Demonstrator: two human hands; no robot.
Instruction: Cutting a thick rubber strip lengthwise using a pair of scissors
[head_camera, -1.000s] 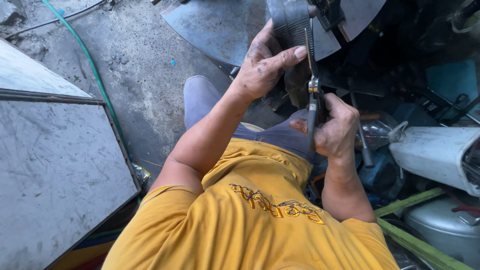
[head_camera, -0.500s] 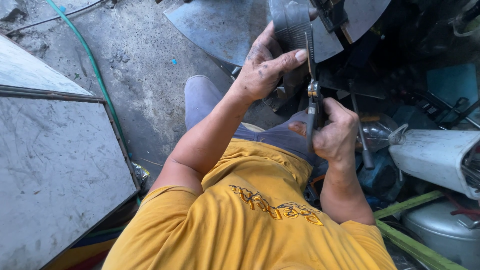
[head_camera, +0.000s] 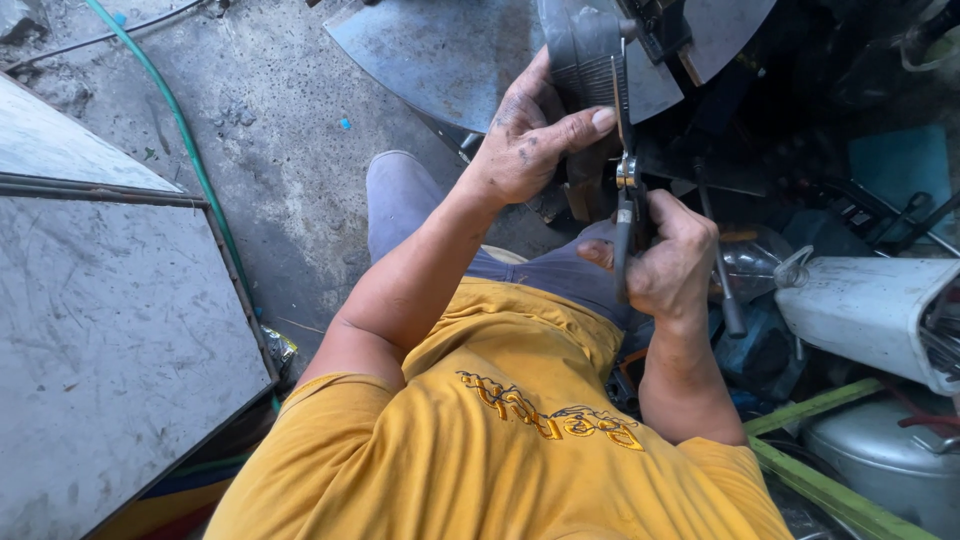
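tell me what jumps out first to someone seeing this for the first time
At centre, two grimy hands work close together: the left hand grips a dark grey part near the top edge, while the right hand closes on the handles of pliers pointing up at it. Below them a bright yellow shirt fills the bottom, and a green hose curves over the concrete floor at upper left.

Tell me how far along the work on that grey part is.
Already in place: the left hand steadies the dark grey part. In hand: the right hand has its grip around the handles of long-nosed pliers, tips up against that part. Left: the pliers remain engaged; what they bite on is too small to tell.
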